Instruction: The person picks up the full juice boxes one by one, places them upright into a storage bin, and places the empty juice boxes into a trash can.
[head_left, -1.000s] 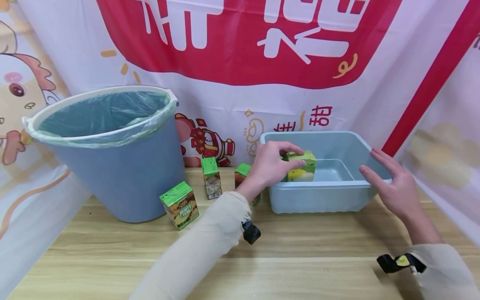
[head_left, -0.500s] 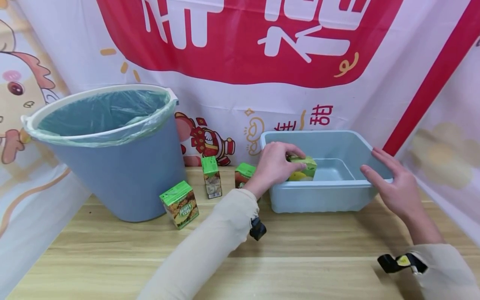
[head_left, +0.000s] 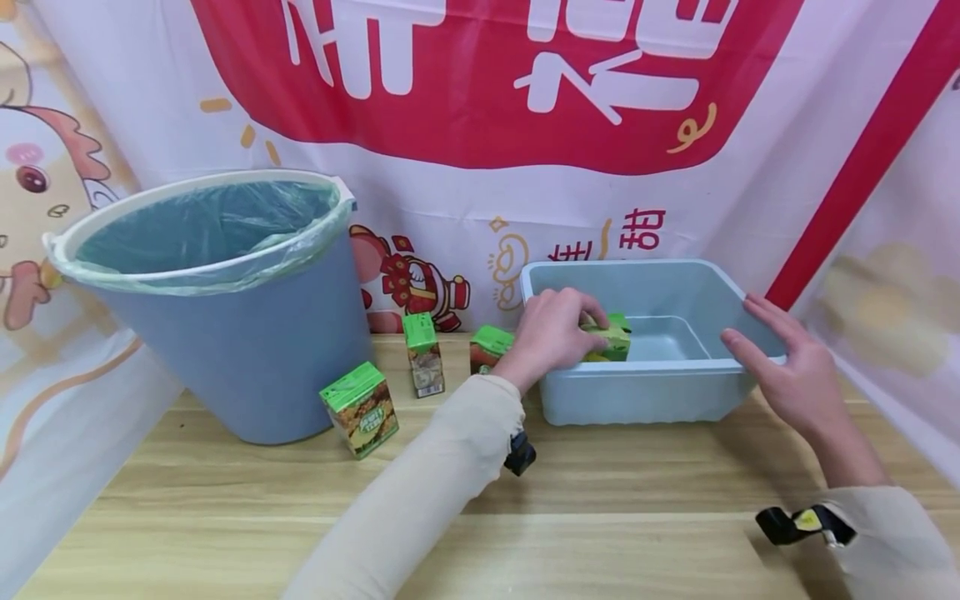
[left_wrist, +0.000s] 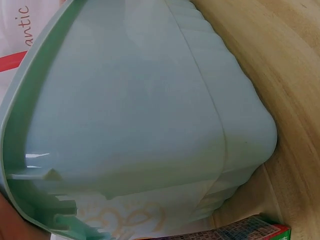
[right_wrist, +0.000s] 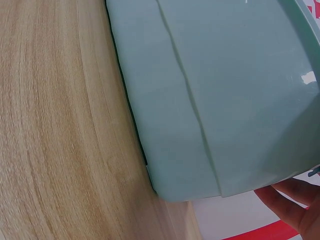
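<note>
My left hand (head_left: pixel 558 333) reaches over the left front rim of the pale blue plastic basin (head_left: pixel 645 392). Inside, its thumb and fingers pinch a light green drink carton (head_left: pixel 613 340) with yellow fruit printed on it. A brighter green patch shows just behind that carton, partly hidden by the fingers. At the basin's right front corner, my right hand (head_left: pixel 795 375) rests with fairly straight fingers along the rim and the thumb apart from them. The right wrist view shows its fingers (right_wrist: pixel 287 200) against the basin's outer wall.
A blue bin (head_left: pixel 247 358) with a clear liner stands at left. Near it are a brown-and-green carton (head_left: pixel 360 412) and a narrow carton (head_left: pixel 424 358). Another green-topped carton (head_left: pixel 487 346) stands behind my left wrist. A printed cloth (head_left: pixel 465 200) hangs behind the wooden table (head_left: pixel 600 517).
My left hand has lowered the light green carton deeper into the basin, and the forearm has shifted slightly right. My right hand stays at the rim.
</note>
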